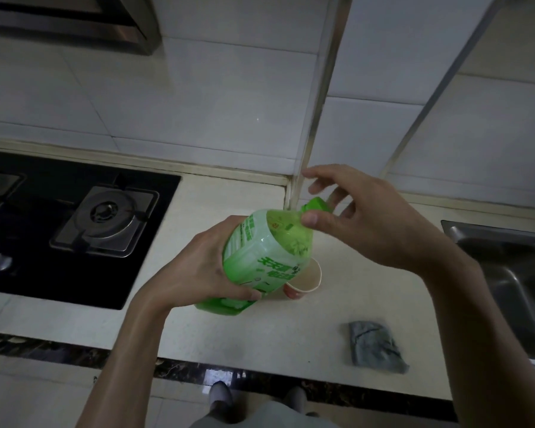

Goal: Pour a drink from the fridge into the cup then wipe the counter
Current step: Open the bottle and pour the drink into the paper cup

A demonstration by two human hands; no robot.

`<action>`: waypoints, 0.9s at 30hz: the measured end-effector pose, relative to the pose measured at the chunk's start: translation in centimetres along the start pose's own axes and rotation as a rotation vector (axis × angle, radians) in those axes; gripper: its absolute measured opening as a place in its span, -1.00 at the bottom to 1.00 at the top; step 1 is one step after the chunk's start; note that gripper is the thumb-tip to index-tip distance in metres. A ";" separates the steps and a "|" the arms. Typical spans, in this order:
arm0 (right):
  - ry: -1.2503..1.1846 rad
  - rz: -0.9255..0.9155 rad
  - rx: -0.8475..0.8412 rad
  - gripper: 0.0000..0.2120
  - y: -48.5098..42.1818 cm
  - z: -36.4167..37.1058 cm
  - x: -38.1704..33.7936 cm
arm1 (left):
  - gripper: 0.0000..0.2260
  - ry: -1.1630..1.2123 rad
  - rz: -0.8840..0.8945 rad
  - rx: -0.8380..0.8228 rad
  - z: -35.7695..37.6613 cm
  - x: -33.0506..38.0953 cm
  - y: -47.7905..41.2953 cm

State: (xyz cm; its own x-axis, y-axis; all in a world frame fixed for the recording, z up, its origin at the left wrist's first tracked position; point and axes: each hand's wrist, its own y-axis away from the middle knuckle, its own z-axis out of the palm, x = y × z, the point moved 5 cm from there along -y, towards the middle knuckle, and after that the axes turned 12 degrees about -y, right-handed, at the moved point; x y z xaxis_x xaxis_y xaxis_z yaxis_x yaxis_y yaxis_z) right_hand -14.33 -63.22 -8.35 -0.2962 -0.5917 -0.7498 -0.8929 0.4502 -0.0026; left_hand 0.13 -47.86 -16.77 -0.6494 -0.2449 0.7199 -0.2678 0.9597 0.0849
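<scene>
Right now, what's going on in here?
A person is getting a drink ready. The left hand grips a tilted green bottle, and the right hand curls round its cap, which is on. A paper cup stands on the counter just behind the bottle. A grey cloth lies nearer the sink.

Counter (260,335) with cup (306,278), cloth (376,347)

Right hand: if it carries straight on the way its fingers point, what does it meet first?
The green cap of the bottle. The right hand has its thumb at the cap's base and its fingers spread around it; whether they grip it is unclear. The left hand holds the bottle.
</scene>
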 end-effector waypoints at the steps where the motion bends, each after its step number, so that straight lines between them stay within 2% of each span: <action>1: 0.031 0.003 0.043 -0.27 0.0 -0.1 0.0 | -0.20 0.007 0.003 -0.002 0.1 0.0 -0.1; 4: 0.079 -0.046 0.120 -0.50 0.2 -0.4 -0.2 | -0.19 0.008 0.010 -0.014 0.2 0.2 -0.3; 7: 0.095 -0.104 0.096 -0.71 0.5 -0.5 -0.2 | -0.19 -0.001 0.016 -0.016 0.3 0.2 -0.4; 12: -0.048 -0.126 0.039 -0.72 1.3 -0.5 0.5 | -0.20 -0.009 0.021 -0.025 0.3 0.0 -0.5; 15: -0.130 -0.151 0.065 -0.71 1.8 -0.7 0.6 | -0.19 -0.011 0.017 -0.030 0.4 -0.3 -0.5; 20: -0.252 -0.031 0.255 -0.72 2.6 -1.6 3.5 | -0.20 -0.030 0.000 -0.040 0.9 -1.2 -0.8; 27: -0.335 0.316 0.428 -0.78 4.7 2.7 13.1 | -0.19 -0.098 -0.018 -0.133 3.3 -3.8 -2.2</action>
State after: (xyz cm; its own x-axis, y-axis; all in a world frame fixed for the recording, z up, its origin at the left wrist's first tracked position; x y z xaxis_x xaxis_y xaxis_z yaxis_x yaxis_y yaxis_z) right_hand -21.51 -67.09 -19.94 -0.3396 -0.1760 -0.9240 -0.5445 0.8378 0.0406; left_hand 0.80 -49.53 -21.94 -0.7137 -0.2679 0.6472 -0.1876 0.9633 0.1919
